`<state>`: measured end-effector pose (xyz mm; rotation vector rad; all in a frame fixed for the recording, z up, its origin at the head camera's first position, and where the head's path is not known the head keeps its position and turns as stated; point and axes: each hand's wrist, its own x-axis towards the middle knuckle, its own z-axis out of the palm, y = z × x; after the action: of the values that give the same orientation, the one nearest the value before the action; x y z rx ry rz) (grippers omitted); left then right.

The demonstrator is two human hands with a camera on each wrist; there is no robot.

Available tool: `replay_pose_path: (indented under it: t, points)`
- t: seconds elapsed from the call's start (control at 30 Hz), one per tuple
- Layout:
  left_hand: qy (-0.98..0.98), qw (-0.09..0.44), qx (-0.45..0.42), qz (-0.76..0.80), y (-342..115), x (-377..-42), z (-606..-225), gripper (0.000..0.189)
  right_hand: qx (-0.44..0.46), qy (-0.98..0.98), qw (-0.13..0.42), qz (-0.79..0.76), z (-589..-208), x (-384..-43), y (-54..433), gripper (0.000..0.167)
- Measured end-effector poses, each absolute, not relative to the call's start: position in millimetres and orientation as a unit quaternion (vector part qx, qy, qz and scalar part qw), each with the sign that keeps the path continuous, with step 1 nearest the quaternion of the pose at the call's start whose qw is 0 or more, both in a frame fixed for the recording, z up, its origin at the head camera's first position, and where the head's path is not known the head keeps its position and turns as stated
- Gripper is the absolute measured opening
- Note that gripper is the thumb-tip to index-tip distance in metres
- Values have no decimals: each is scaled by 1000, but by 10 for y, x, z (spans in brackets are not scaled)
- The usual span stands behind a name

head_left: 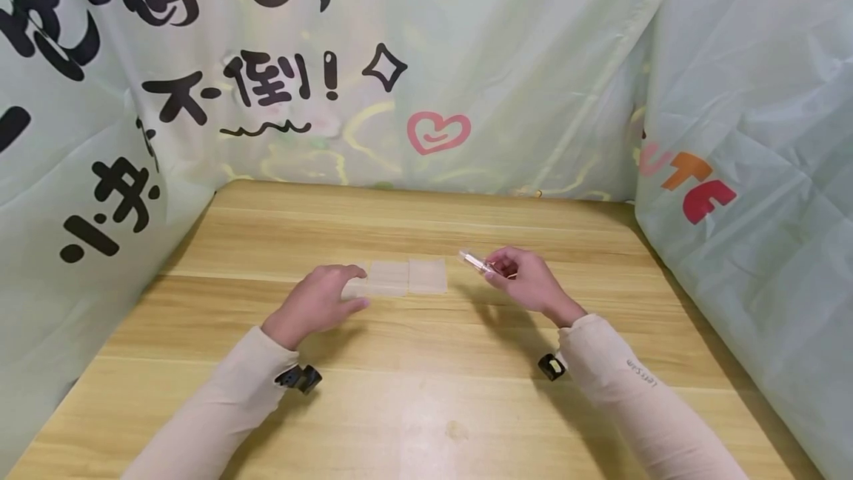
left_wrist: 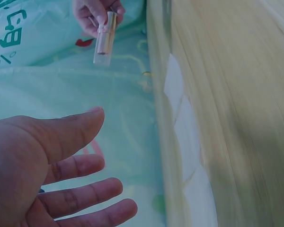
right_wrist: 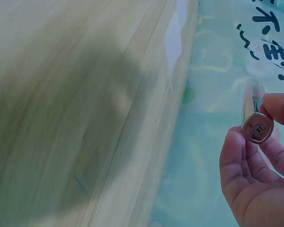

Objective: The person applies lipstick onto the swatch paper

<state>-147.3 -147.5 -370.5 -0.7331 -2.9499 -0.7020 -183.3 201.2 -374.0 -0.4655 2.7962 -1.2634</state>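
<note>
My right hand [head_left: 528, 278] pinches a lipstick [head_left: 476, 261] with a clear cap and a shiny pinkish-gold body above the table. Its cap points left in the head view, and its round labelled base [right_wrist: 259, 128] faces the right wrist camera, between thumb and fingers. My left hand [head_left: 323, 298] holds nothing; in the left wrist view its thumb and fingers [left_wrist: 80, 198] are spread apart. Beneath and beside it, thin whitish square sheets [head_left: 427, 276] lie in a row on the wood. In the head view the left hand partly covers the leftmost sheet [head_left: 355, 287].
The wooden table [head_left: 426, 376] has a pale printed cloth [head_left: 520, 80] hanging behind it and on both sides. Black wrist cameras [head_left: 552, 367] sit at both sleeves. A small pale mark [head_left: 456, 430] shows near the front of the table.
</note>
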Motion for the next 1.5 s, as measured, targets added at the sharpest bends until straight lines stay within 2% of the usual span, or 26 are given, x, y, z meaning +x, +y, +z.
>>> replay_pose_path:
  t: [0.7,1.03,1.5]
  points:
    - [-942,11,-249,-227,-1158,-1489,-3633,44,-169,882,15,-440,-3749,-1704,1876,18]
    - [-934,11,-269,-234,-1012,-1498,-3594,44,-183,867,25,-463,-3732,-1660,1786,11]
    - [-911,59,-311,-264,-815,-1480,-3630,43,-185,841,51,-506,-3749,-1585,1674,9]
